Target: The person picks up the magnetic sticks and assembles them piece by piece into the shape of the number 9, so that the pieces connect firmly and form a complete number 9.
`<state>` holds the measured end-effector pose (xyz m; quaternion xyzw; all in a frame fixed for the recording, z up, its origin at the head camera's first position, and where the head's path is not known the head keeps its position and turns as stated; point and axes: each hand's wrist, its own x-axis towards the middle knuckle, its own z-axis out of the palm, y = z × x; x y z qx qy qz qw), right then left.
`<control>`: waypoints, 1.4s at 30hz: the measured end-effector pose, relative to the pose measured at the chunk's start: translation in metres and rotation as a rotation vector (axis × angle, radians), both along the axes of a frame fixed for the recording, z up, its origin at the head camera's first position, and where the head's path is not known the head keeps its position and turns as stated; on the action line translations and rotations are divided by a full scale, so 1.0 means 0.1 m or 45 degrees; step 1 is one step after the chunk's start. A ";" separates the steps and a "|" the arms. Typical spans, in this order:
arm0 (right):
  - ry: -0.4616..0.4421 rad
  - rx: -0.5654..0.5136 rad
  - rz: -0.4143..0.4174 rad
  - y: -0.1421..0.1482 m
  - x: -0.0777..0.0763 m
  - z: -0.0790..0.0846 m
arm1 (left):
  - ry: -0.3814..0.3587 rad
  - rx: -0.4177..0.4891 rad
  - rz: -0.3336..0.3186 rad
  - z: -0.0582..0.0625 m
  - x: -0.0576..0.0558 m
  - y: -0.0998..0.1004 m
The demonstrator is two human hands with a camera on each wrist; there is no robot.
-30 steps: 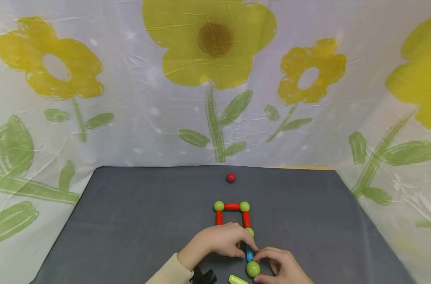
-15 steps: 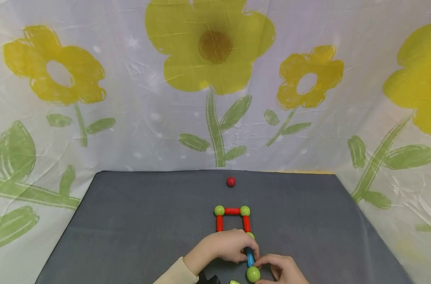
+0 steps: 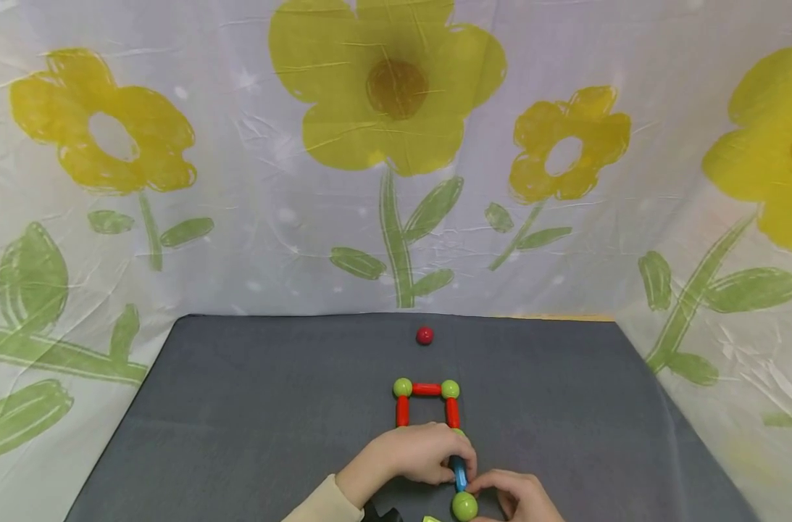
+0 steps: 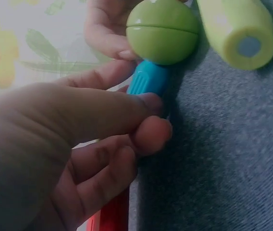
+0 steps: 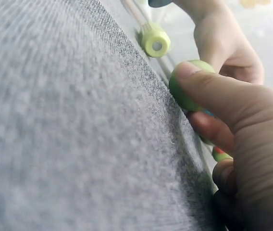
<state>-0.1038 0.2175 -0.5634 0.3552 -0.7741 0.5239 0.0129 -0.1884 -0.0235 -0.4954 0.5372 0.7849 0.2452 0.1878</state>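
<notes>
My left hand (image 3: 415, 453) pinches a blue magnetic rod (image 3: 460, 475) between thumb and fingers. A green ball (image 3: 464, 506) sits against the rod's near end. My right hand (image 3: 519, 496) holds that ball, with the thumb on it in the right wrist view and a fingertip beside the rod. Beyond the left hand, red magnetic rods (image 3: 426, 388) and green balls (image 3: 403, 388) form a frame lying on the table; its near side is partly hidden by the hand. In the left wrist view, ball (image 4: 162, 36) and blue rod (image 4: 148, 78) touch.
A yellow-green rod (image 4: 237, 29) with a grey magnet in its end lies near the held ball. Farther back on the dark grey table (image 3: 272, 391) is a single red ball (image 3: 424, 336). A flower-printed sheet (image 3: 291, 217) stands behind the table.
The head view has tilted up, so the table things sit lower in it. My left hand has come slightly right along the blue rod; the right hand keeps its hold on the ball.
</notes>
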 end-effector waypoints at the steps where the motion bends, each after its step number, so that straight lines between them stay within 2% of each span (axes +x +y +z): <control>1: 0.018 -0.007 0.006 0.00 0.00 -0.01 | -0.028 0.004 0.004 0.01 0.00 -0.01; 7: 0.031 -0.022 0.010 -0.01 0.00 -0.02 | -0.143 0.013 0.037 0.04 0.02 -0.04; 11: 0.025 -0.014 0.000 -0.02 0.01 -0.01 | -0.127 0.039 0.068 0.06 0.02 -0.09; 13: 0.009 -0.002 -0.008 -0.02 0.02 -0.01 | -0.118 0.088 0.122 0.09 0.00 -0.17; 15: -0.004 0.017 -0.019 -0.03 0.03 0.00 | -0.093 0.152 0.247 0.12 -0.04 -0.30; 18: -0.030 0.046 -0.040 -0.03 0.03 0.03 | -0.032 0.242 0.547 0.11 -0.14 -0.57; 20: -0.039 0.063 -0.046 -0.02 0.02 0.05 | -0.035 0.276 0.748 0.04 -0.20 -0.76; 22: -0.053 0.075 -0.039 -0.02 0.02 0.07 | -0.083 0.269 0.847 -0.07 -0.25 -0.91; 24: -0.061 0.085 -0.027 -0.01 0.01 0.09 | -0.147 0.227 0.847 -0.19 -0.28 -1.01; 28: -0.070 0.103 -0.024 -0.02 0.01 0.10 | -0.183 0.166 0.764 -0.34 -0.27 -1.08; 35: -0.061 0.112 -0.068 -0.05 0.02 0.09 | -0.134 0.191 0.817 -0.39 -0.23 -1.03; 42: -0.096 0.125 -0.095 -0.08 0.05 0.11 | -0.143 0.197 0.834 -0.41 -0.22 -1.02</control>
